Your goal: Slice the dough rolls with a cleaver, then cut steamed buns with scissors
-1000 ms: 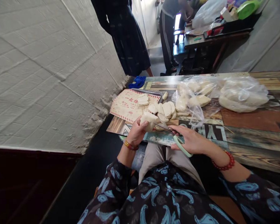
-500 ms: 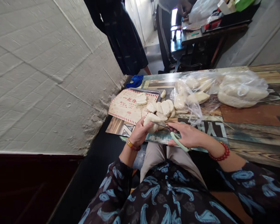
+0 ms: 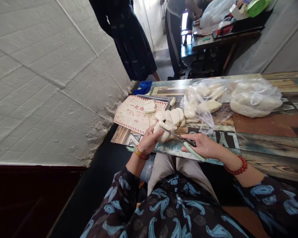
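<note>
Left fingers (image 3: 154,135) grip dough piece (image 3: 164,136); right fingers (image 3: 193,138) clench scissors (image 3: 194,152), blade tips hidden.

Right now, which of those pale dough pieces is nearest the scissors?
The piece gripped in the left hand, right at the scissors' blades; the others lie further off, loose or in plastic bags.

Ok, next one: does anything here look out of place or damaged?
The plaster along the white wall's lower edge is crumbling away beside the table, which looks damaged. The printed paper sheet also lies askew over the metal tray, its corner hanging past the tray's edge.
</note>
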